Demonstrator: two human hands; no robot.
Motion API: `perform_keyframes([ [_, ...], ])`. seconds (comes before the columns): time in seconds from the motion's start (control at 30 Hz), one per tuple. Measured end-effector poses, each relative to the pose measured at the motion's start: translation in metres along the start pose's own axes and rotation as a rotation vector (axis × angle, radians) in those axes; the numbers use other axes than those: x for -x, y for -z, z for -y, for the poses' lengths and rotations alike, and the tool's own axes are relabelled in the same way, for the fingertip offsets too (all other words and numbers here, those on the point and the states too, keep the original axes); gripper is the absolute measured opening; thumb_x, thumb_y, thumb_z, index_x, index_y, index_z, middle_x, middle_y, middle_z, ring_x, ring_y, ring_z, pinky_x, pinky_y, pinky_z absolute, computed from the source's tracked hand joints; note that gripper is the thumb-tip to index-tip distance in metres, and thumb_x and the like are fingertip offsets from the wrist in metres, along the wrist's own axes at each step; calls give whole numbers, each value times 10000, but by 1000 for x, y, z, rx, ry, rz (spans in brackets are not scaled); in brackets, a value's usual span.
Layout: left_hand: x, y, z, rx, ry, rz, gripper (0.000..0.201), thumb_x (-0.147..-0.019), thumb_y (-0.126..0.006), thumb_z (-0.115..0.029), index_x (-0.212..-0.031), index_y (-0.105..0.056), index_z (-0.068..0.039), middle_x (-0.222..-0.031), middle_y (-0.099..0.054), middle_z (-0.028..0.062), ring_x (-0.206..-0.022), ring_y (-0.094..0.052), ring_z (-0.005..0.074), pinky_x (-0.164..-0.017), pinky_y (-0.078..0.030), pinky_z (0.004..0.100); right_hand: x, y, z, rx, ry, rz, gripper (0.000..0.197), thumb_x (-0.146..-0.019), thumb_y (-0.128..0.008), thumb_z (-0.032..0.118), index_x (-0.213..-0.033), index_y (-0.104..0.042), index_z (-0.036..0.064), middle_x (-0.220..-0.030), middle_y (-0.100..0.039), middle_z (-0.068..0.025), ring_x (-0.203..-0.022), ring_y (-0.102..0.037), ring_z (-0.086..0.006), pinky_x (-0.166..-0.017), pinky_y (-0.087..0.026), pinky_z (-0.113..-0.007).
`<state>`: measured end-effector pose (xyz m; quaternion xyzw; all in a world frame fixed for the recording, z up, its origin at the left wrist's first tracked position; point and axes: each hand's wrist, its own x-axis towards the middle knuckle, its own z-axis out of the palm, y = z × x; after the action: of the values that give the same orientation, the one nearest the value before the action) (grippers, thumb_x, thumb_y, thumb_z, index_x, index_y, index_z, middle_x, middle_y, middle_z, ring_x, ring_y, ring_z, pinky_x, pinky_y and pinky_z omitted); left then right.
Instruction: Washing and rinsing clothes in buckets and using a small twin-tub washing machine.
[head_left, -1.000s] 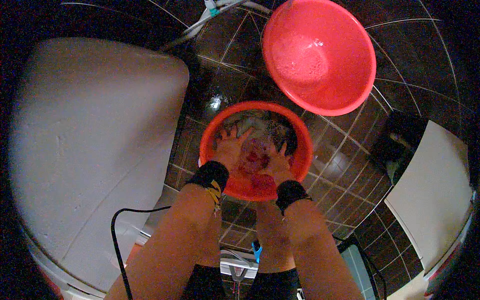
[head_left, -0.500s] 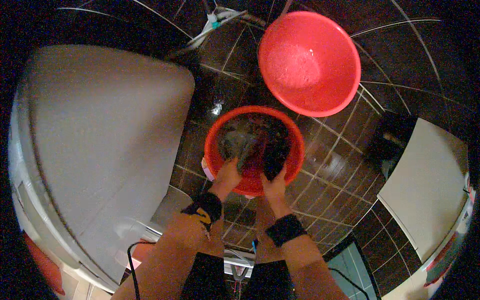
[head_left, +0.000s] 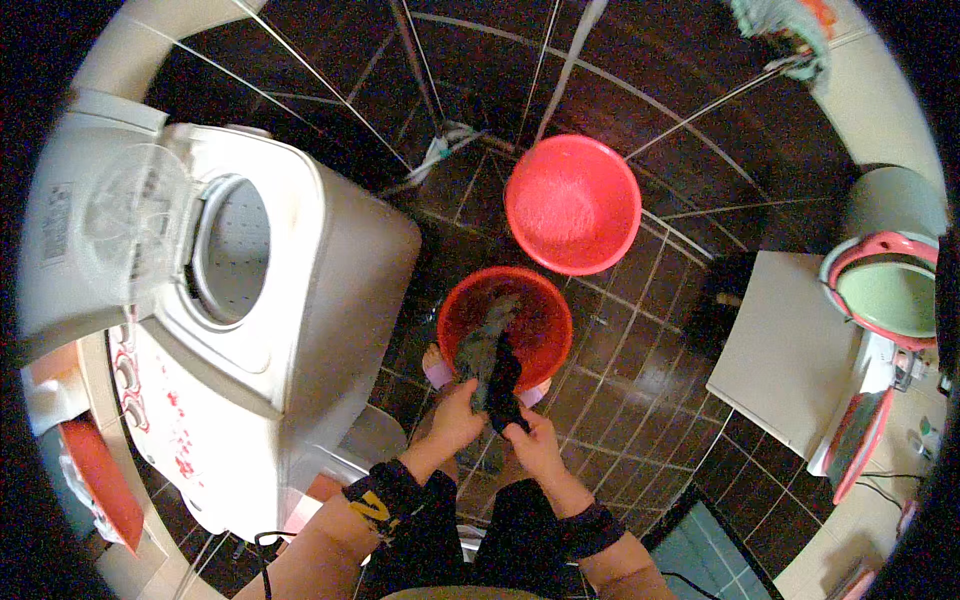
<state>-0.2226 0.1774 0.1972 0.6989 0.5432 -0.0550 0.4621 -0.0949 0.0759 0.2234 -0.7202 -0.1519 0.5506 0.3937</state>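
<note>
In the middle of the head view a red basin point(head_left: 455, 300) stands on the dark tiled floor between my feet. A wet-looking grey cloth point(head_left: 478, 352) rises from it over its near rim, and my left hand point(head_left: 455, 418) is closed on its near end. Beside it hangs a black cloth point(head_left: 503, 378), pinched at its near end by my right hand point(head_left: 537, 447). The two cloths touch each other, their far ends hanging down in the basin. Whether they are separate garments or one piece I cannot tell.
A white washing machine point(head_left: 370, 250) stands at the left, lid raised, round drum point(head_left: 238, 255) showing. Beyond the red basin lies a pink basin point(head_left: 575, 165). At the right are a white cabinet point(head_left: 775, 350) and stacked basins point(head_left: 880, 240). A greenish panel point(head_left: 705, 550) is at lower right.
Both hands have lifted up out of the red basin toward me, drawing the grey and black cloths with them. My view has risen, so the washing machine's top and drum now show.
</note>
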Motion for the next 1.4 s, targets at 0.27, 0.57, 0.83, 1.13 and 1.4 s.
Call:
perform_keyframes([
  [0.27,93,143,-101,210,-91,33,504,-671,-609,-138,-1151,-518,-18,-1048,-598,212,-995,-564,372,-844,-445,396,91,0,162,-27,405,219,230,-777,-565,32,-994,-607,-27,-827,-642,-37,-732,-576,-113,-660,-481,-275],
  [0.57,208,348,-193,500,-477,-159,407,-650,-548,-7,-1056,-558,23,-895,-633,104,-877,-566,157,-802,-439,293,229,-40,401,-63,499,329,304,-757,-544,26,-1049,-594,-46,-864,-633,-27,-786,-549,-78,-709,-464,-237],
  [0.83,282,500,-260,704,-681,-381,220,-661,-460,79,-827,-556,-29,-676,-518,-41,-613,-458,36,-541,-364,182,257,-104,540,-184,816,701,187,-768,-514,14,-924,-610,-28,-801,-612,3,-720,-539,-72,-667,-444,-214],
  [1.13,205,571,-198,706,-799,-460,290,-640,-476,59,-897,-578,-28,-677,-510,-53,-570,-423,36,-502,-295,177,200,-194,580,-223,818,763,149,-763,-519,65,-849,-604,-23,-782,-605,-8,-715,-528,-80,-680,-422,-214],
  [1.4,65,510,-56,209,-401,-800,370,-708,-592,-125,-1051,-546,6,-900,-634,177,-845,-621,311,-749,-482,367,46,-266,488,345,767,531,335,-817,-573,206,-1053,-579,-32,-876,-640,-83,-820,-587,-166,-730,-463,-285],
])
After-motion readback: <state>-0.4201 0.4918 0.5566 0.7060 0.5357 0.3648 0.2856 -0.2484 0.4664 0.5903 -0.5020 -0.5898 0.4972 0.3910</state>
